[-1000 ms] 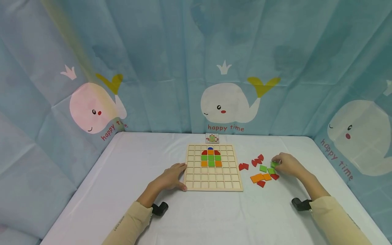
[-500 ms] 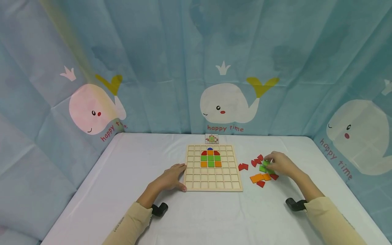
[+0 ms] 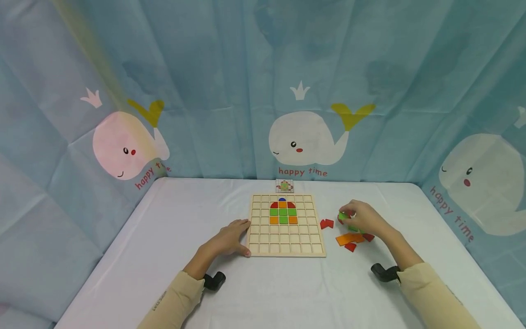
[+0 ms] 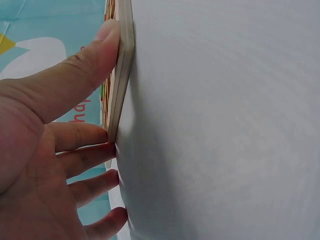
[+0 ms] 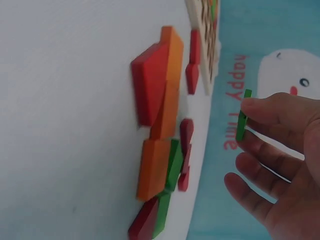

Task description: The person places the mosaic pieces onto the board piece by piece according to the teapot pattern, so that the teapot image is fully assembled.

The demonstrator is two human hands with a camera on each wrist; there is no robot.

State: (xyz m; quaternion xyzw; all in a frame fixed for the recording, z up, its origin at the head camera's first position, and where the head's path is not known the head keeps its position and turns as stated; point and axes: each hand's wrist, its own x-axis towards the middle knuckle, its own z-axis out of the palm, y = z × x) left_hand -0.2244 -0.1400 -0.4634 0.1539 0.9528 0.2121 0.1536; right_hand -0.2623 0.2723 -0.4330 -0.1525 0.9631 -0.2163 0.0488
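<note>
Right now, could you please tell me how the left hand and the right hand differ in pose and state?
The left hand touches the wooden grid board, while the right hand hangs above the table. The left hand holds no tile; the right hand pinches a green tile. Both hands are bare.

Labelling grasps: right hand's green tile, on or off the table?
Off: the right hand pinches the green tile; right wrist view shows it apart from the white tablecloth, curtain behind.
</note>
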